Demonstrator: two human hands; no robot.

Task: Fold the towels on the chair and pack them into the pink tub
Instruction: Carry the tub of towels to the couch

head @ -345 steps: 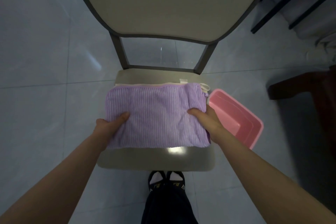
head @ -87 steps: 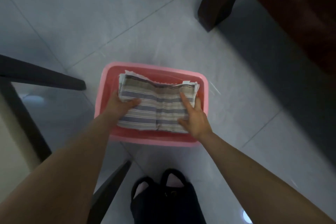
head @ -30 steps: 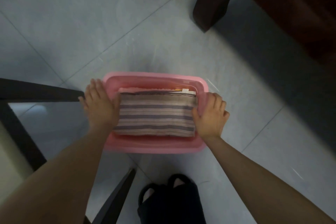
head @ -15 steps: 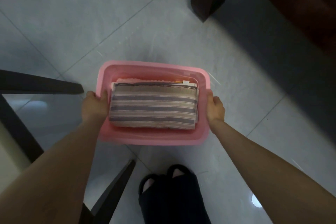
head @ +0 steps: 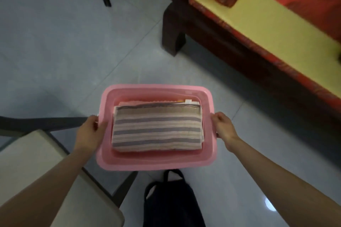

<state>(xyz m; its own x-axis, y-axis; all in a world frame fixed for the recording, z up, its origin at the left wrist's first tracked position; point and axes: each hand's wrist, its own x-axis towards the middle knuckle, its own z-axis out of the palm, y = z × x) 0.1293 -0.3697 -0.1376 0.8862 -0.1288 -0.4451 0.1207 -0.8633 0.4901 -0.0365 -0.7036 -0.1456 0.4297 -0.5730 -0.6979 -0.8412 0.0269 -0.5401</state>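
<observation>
Between your two hands sits one pink tub (head: 156, 164), your left hand (head: 90, 132) and right hand (head: 224, 128) each curled over a short-side rim. One folded striped towel (head: 156, 129) fills it, with one pink towel edge (head: 140, 101) peeking out beneath. One chair seat (head: 36, 171) crowds your left and a sofa (head: 258, 24) your right, with open floor (head: 73, 42) ahead.

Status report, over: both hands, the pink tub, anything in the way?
Left hand, right hand grip pink tub sides. Striped towel folded on top inside. Chair close at left.
</observation>
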